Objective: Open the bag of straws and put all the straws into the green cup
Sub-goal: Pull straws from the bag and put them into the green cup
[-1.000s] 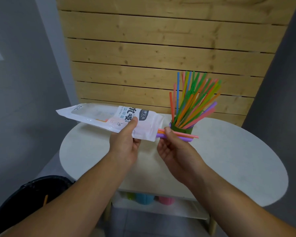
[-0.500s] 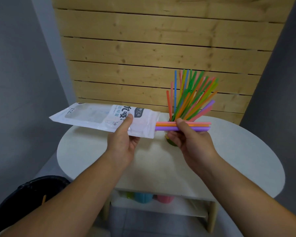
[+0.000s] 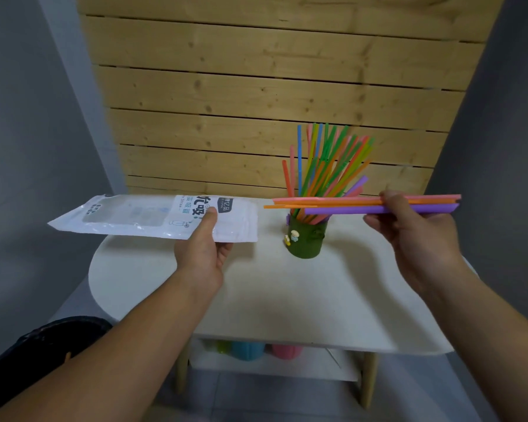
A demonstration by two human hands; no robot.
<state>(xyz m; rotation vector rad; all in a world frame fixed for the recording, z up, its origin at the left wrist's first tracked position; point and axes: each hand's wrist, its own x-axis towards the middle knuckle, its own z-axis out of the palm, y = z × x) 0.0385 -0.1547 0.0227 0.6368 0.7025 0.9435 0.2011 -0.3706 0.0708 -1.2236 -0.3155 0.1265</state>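
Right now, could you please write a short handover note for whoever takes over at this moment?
Left hand holds the opened bag level above the table; it looks empty through its clear window, not certain.
Right hand pinches the loose straws, pink, orange and purple, level, apart from the bag.
Green cup stands on the table, many standing straws in it.
Done: bag open, most straws in the cup.
Left: put the loose straws into the cup; check the bag.

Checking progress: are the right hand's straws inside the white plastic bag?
No: the pink, orange and purple straws in the right hand end short of the white plastic bag.
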